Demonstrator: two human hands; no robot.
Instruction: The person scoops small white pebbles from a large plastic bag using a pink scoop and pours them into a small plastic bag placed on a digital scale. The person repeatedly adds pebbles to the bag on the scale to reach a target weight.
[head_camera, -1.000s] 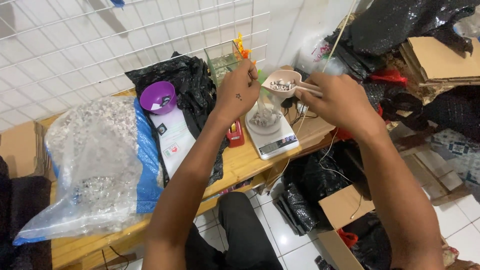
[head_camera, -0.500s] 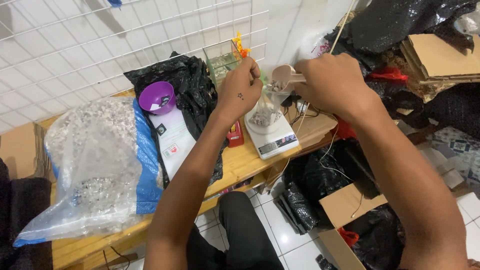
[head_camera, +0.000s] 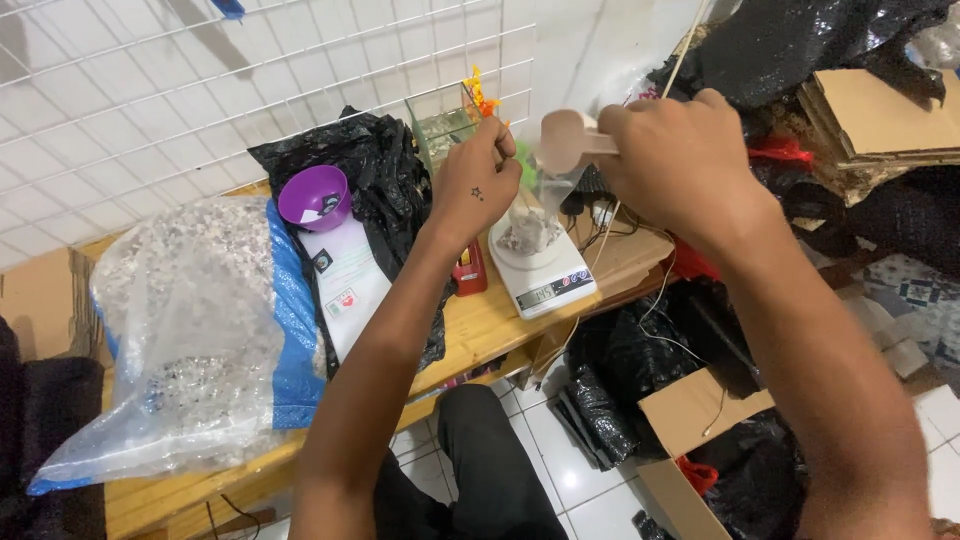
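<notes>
Overhead, right hand (head_camera: 680, 160) clenched round tipped beige scoop (head_camera: 565, 140) — left hand (head_camera: 478, 185) pinching clear bag (head_camera: 540, 205).

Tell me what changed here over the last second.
The right hand turned the beige scoop from level and full to tipped over the clear bag on the white scale. The left hand kept holding the bag's rim; the purple bowl and big sack stayed put.

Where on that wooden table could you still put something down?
Bare wood shows along the front edge of the table, between the black bag and the white scale, and a strip right of the scale. The left end is crowded by the big clear sack. The hands fill the air above the scale.
</notes>
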